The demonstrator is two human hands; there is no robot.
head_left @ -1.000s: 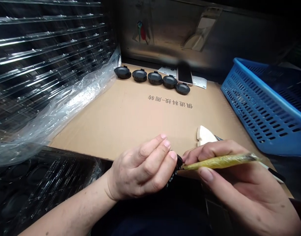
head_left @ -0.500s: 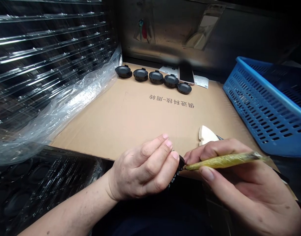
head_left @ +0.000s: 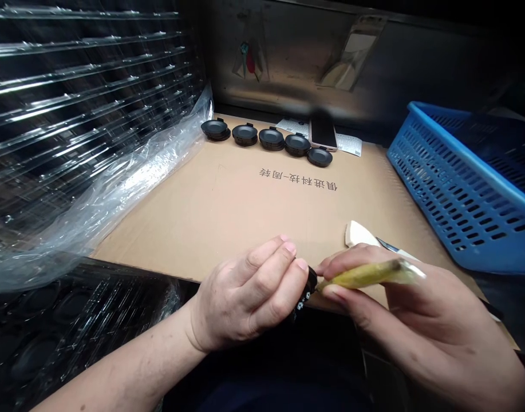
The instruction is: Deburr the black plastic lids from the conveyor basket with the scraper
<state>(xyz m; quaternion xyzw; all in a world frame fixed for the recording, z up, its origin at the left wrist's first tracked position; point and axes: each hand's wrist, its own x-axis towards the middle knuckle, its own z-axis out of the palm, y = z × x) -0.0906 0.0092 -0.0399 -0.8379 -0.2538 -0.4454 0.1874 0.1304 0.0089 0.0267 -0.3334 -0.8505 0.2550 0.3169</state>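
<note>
Clenched on a small black round case — left hand, fingertips pinching it up off the cardboard sheet, edge turned outward for close work. Right hand gripping a yellow-wrapped stick pen-fashion, tip at the case's rim, for fine control. Beyond, five black cases in a row along the far edge, beside a phone; a white foam wedge just past the right hand, a blue plastic basket to the right, stacked clear trays to the left — none in the hands' way.

yellow-wrapped pen tool touching a black round case
</note>
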